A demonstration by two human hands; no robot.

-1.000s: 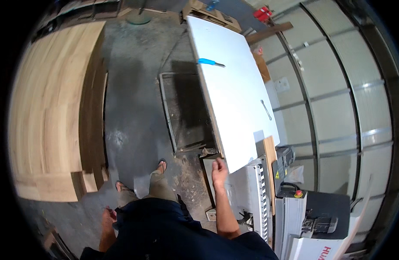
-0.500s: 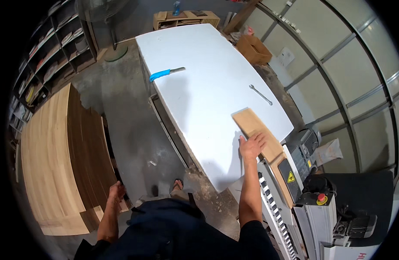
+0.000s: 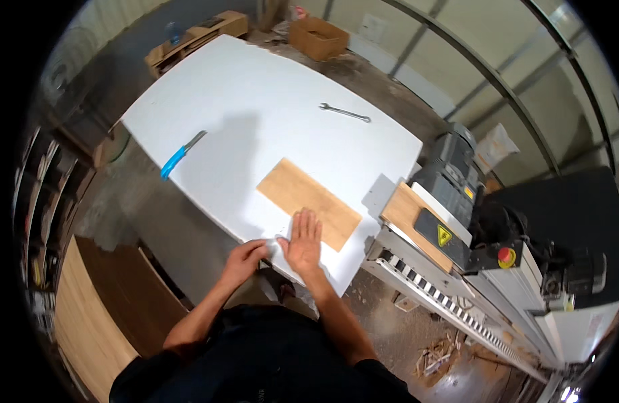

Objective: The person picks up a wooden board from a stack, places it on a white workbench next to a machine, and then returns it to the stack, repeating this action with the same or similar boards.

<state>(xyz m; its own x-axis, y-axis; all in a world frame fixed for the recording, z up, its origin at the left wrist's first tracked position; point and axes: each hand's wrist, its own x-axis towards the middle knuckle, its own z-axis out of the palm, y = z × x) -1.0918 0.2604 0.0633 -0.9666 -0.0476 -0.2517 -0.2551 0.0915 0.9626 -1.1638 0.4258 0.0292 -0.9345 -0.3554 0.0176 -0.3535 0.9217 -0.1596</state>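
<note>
A rectangular light-wood board (image 3: 329, 208) lies flat on the white tabletop (image 3: 276, 87). My right hand (image 3: 301, 243) rests on the board's near edge, palm down with fingers stretched out. Just left of it, at the table's near edge, my left hand (image 3: 245, 260) has its fingers curled together. Whatever those fingers hold, if anything, is hidden. A knife with a blue handle (image 3: 175, 161) lies by the table's left edge, and a metal wrench (image 3: 345, 113) lies toward the far right side.
At right stands a machine with a motor (image 3: 450, 158), a red stop button (image 3: 506, 257) and a striped rail (image 3: 450, 312). Stacked wood panels (image 3: 87, 322) stand at lower left, near shelves (image 3: 51, 181). Beyond the table sit a cardboard box (image 3: 318, 38) and a low cabinet (image 3: 195, 40).
The board has come away from the machine and moved left onto the table, my right hand on it. My left hand has left the panel stack for the table edge. The view has turned right.
</note>
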